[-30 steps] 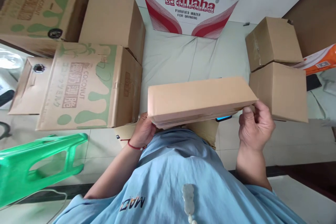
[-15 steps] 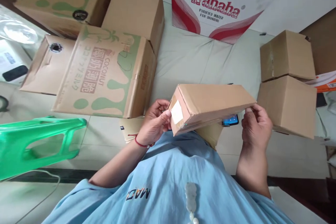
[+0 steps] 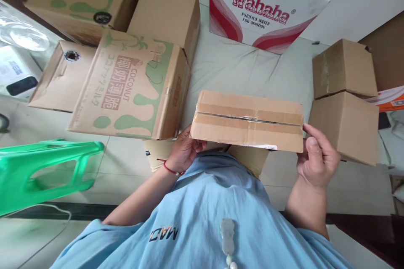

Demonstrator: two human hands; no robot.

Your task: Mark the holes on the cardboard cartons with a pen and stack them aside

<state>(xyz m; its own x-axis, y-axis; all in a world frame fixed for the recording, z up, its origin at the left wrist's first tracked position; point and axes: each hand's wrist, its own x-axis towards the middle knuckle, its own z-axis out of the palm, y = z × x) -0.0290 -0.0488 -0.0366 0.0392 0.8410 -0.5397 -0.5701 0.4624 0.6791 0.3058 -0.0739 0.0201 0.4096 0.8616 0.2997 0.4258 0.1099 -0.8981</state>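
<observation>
A long, narrow cardboard box is held up in front of my waist, its taped seam facing me and a strip of white label showing on the lower edge. My left hand grips the box's left end, with the fingers curled under its lower corner. At the other end, my right hand holds the right edge, fingers partly behind the box and the thumb raised on the near side. The far sides of the box are hidden.
Printed coconut cartons and a plain carton are stacked at left. A white Wahaha carton stands at the back. Two plain boxes are stacked at right. A green plastic stool is at lower left.
The box has been turned in my hands: first a plain side, then the end with a white label, now the taped seam faces me. The view has shifted, then steadied.
</observation>
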